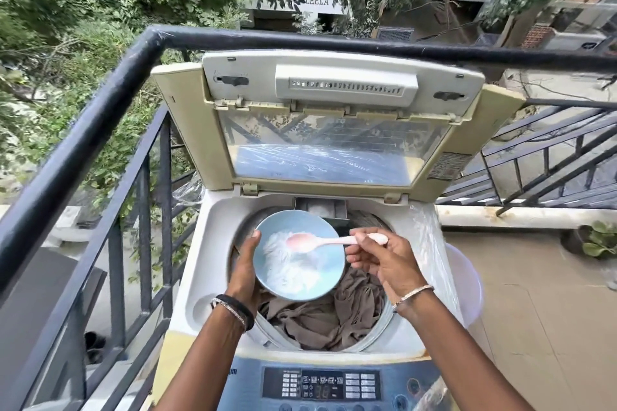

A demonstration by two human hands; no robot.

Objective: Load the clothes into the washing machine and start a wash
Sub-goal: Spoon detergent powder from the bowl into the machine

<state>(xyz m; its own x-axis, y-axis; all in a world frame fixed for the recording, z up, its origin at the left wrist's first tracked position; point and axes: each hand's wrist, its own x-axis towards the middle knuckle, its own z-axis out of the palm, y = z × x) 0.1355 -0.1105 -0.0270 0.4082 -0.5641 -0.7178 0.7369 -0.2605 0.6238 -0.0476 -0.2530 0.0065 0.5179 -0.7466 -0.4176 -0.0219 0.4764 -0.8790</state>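
In mid-frame the left hand (245,272) is gripping the blue bowl (338,272), thumb over its rim. The right hand (384,264) is pinching the pink spoon (320,241) between closed fingers (360,239), handle running left into the white powder (290,264). The brown clothes (320,320) are lying directly below, inside the washing machine (213,243).

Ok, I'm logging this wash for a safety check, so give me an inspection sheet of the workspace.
Surface: washer top, lid up, panel at near edge.
Job's things: brown clothes in the drum; blue bowl of white powder above them; pink spoon's tip in the powder.
Clutter: pale tub right of the washer.
Hands: left hand holds the bowl; right hand pinches the spoon handle.
Cables: nothing seen.
Surroundings: balcony, black railing, potted plant at right, trees beyond.
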